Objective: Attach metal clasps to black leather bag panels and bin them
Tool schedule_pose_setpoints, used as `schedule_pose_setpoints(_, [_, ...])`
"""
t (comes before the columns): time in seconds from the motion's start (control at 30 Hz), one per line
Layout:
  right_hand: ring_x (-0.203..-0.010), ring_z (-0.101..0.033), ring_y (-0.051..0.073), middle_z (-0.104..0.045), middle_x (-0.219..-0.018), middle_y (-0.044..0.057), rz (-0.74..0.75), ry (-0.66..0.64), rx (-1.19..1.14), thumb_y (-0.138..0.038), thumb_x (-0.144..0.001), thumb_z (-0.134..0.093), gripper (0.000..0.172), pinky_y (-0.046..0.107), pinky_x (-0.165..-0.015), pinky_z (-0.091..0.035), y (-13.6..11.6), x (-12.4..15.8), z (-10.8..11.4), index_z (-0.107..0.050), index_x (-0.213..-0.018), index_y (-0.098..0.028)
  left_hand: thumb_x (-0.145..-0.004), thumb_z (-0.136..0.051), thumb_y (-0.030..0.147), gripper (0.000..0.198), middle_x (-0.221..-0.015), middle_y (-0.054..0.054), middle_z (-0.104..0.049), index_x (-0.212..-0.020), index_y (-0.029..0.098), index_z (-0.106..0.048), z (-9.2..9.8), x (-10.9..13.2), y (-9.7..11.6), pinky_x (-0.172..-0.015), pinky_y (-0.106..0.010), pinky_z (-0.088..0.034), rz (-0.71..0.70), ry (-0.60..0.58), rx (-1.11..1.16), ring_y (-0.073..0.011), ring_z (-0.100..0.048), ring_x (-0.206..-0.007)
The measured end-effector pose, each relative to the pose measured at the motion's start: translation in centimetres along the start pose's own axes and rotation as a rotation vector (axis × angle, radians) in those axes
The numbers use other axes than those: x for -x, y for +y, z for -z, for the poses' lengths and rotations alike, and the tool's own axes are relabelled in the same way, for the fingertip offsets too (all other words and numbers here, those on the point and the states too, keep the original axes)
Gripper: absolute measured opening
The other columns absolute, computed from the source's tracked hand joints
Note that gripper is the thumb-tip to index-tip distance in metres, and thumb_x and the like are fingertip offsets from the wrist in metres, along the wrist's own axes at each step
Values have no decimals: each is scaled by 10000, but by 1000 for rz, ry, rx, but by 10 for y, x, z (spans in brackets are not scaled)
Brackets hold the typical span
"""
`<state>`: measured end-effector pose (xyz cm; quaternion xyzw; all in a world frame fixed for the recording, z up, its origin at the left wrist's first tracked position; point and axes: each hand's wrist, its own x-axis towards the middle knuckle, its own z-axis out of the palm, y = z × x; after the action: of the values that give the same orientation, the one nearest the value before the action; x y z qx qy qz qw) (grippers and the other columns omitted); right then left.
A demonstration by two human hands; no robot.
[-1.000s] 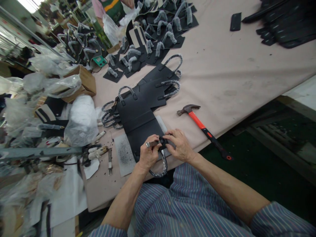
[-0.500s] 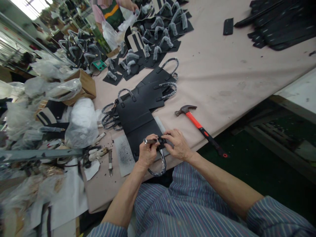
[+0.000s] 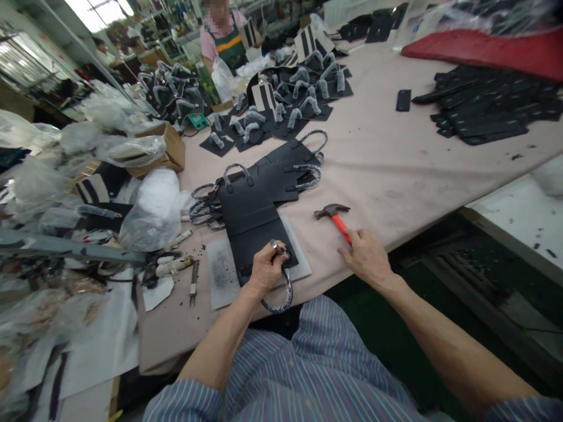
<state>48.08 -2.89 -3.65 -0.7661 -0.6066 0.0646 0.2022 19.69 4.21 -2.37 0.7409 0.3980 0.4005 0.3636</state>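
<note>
My left hand (image 3: 266, 266) is closed around a short metal punch (image 3: 275, 245), its round end pointing up. It rests at the lower right corner of a black bag panel (image 3: 250, 211). A plastic-wrapped handle (image 3: 285, 296) loops from that corner over the table edge. Beneath the panel lies a speckled grey slab (image 3: 217, 272). To the right, my right hand (image 3: 367, 258) is on the grip of a claw hammer (image 3: 339, 221) with an orange-red and black handle. The hammer lies on the table, its lower grip hidden under my palm.
More handled black panels (image 3: 281, 176) are stacked behind. Further back are several pieces with wrapped handles (image 3: 294, 114) and a person in an apron (image 3: 229, 41). Black strips (image 3: 488, 105) are heaped at the far right. Plastic bags (image 3: 152, 211) and a slim tool (image 3: 193, 281) lie left.
My right hand has left the panel corner and moved right onto the hammer's grip. My left hand stays at the corner with the punch. The view has tilted up slightly.
</note>
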Motion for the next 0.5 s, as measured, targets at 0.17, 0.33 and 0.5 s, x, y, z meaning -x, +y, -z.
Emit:
schedule_pose_setpoints(0.17, [-720, -538, 190, -554, -810, 54, -535, -303, -571, -156, -787, -635, 132, 284, -617, -446, -1, -17, 17, -591, -909, -182, -819, -635, 127, 127, -959, -39, -724, -911, 192, -694, 1, 0, 1, -822, -289, -532, 75, -28, -14, -177, -678, -865])
schedule_pose_setpoints(0.33, [-454, -402, 89, -460, -617, -31, -648, -546, -891, -169, -804, -560, 126, 213, -428, -380, -31, -22, 36, -467, -726, -201, -792, -643, 120, 103, -810, -4, -672, -864, 177, -690, 4, -1, 7, -690, -240, -461, 157, -43, 2, -132, -584, -702])
schedule_pose_setpoints(0.5, [-373, -309, 61, -395, -574, -92, -577, -442, -1014, -377, -891, -565, 189, 165, -329, -261, -66, -18, 70, -475, -831, -222, -790, -644, 135, 89, -773, 9, -642, -854, 179, -688, 5, 1, 10, -684, -243, -439, 134, -40, 8, -124, -546, -673])
